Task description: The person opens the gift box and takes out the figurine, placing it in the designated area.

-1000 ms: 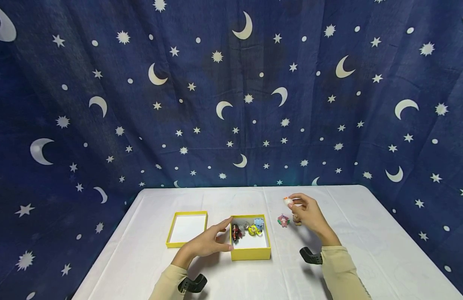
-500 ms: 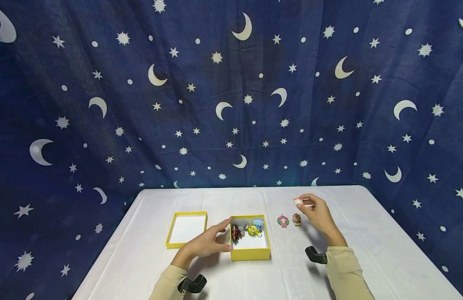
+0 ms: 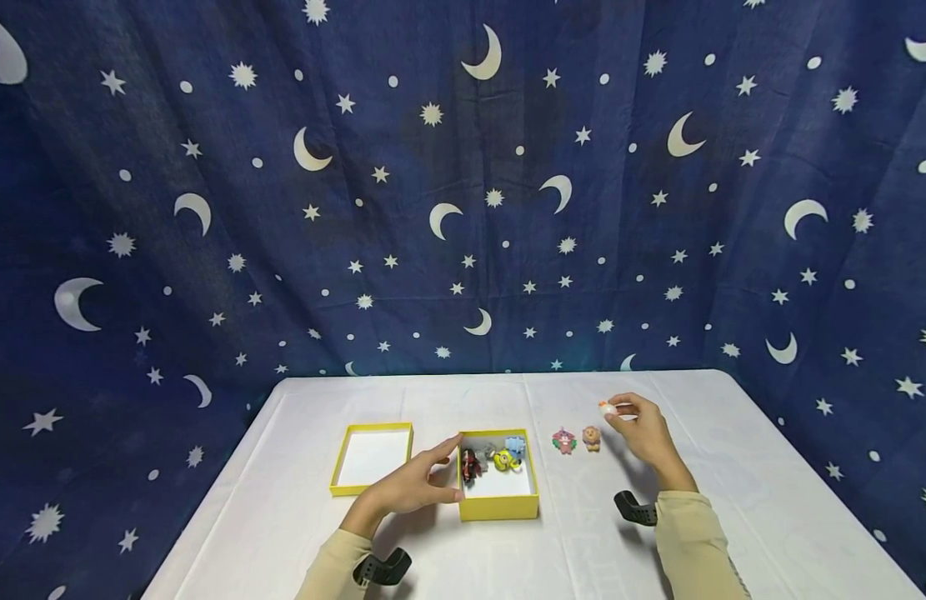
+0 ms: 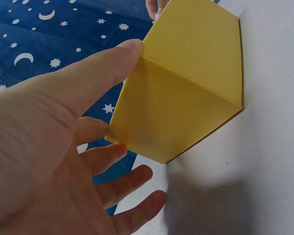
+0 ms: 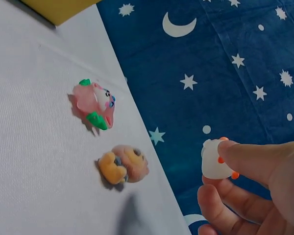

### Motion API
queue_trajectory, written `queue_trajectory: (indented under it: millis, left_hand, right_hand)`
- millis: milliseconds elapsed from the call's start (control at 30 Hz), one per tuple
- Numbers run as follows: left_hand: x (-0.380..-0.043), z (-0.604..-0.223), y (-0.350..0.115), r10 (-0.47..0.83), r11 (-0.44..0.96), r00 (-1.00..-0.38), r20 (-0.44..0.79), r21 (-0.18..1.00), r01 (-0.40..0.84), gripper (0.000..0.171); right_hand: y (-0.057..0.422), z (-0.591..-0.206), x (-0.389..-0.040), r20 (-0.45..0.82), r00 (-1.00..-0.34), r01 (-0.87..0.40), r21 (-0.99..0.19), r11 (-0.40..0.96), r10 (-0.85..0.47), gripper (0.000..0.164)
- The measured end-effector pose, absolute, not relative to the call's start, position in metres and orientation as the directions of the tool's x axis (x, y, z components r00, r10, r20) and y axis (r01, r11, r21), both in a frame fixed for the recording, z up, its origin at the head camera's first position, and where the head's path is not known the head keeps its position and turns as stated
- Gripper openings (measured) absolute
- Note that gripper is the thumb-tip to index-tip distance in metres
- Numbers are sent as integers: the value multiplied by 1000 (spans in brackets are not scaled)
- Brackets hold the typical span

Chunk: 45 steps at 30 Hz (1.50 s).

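Note:
My right hand [image 3: 646, 432] pinches a small white toy figure with orange parts [image 5: 213, 161] between thumb and fingers, held above the table. Left of it stand a brown animal figure [image 3: 592, 438] and a pink figure with green parts [image 3: 563, 441]. At the yellow box [image 3: 498, 507], my left hand [image 3: 408, 485] touches the left side, thumb at the near corner and index finger at the far one, the other fingers spread. Inside the box are a dark red-and-black figure [image 3: 470, 467], a grey one [image 3: 486, 455], a yellow one [image 3: 505, 460] and a light blue one [image 3: 516, 446].
The yellow-rimmed lid [image 3: 344, 461] lies on the table with its white inside up, to the left of the box. A white cloth covers the table [image 3: 538, 558]. Behind it hangs a dark blue curtain [image 3: 402, 233] with moons and stars.
The right hand has carried the white figure to the right, then slightly lower, uncovering the brown animal figure. My left hand stays at the box.

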<state>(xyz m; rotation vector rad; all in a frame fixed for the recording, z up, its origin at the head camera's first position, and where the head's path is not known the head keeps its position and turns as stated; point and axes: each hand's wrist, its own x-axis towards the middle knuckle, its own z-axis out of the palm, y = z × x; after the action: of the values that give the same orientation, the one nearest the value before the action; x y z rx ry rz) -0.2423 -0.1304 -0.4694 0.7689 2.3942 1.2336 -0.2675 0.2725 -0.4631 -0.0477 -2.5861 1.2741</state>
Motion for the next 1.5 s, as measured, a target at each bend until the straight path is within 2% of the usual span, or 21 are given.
queue_trajectory:
  millis: [533, 1000, 1500]
  left_hand:
    - [-243, -467, -132, 601, 471, -797, -58, 832, 294, 88]
    - [-243, -468, -132, 604, 470, -795, -50, 828, 305, 88]
    - [-243, -470, -131, 605, 472, -795, -46, 825, 312, 89]
  right_hand:
    - [286, -471, -266, 112, -982, 2, -793, 609, 149, 30]
    - [285, -480, -267, 46, -976, 98, -777, 622, 211, 29]
    - [285, -489, -268, 49, -974, 123, -704, 699, 221, 29]
